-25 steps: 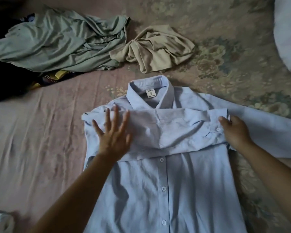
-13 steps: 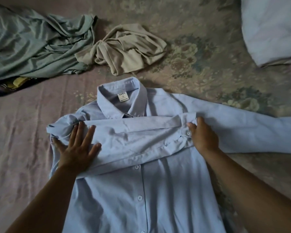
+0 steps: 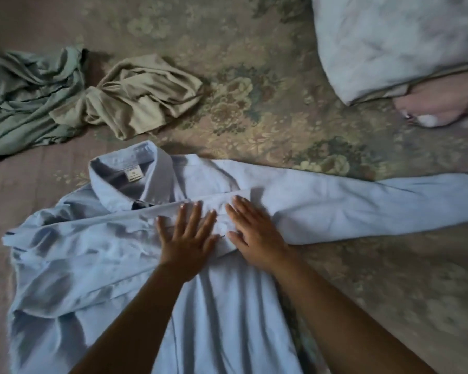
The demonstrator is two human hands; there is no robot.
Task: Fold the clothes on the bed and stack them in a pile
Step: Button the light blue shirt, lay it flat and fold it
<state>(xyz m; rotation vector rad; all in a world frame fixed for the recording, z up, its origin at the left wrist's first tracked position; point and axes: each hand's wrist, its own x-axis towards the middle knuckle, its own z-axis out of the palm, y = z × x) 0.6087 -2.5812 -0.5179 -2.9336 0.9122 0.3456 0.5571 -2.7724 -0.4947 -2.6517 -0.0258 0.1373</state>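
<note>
Both hands, the left hand [image 3: 185, 242] and the right hand [image 3: 256, 236], lay flat with straight fingers, gripping nothing, just below the collar [image 3: 130, 171] of the blue shirt [image 3: 222, 306] on the bed [image 3: 281, 90], probably to press its folded sleeve [image 3: 79, 238] smooth.

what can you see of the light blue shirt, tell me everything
The light blue shirt lies front up on the bed, buttoned, collar away from the person with a white label inside. It looks like thin woven cotton, creased. One sleeve is folded across the chest; the other sleeve stretches out flat to the right. The left hand and right hand press flat, fingers spread, on the folded sleeve.
</note>
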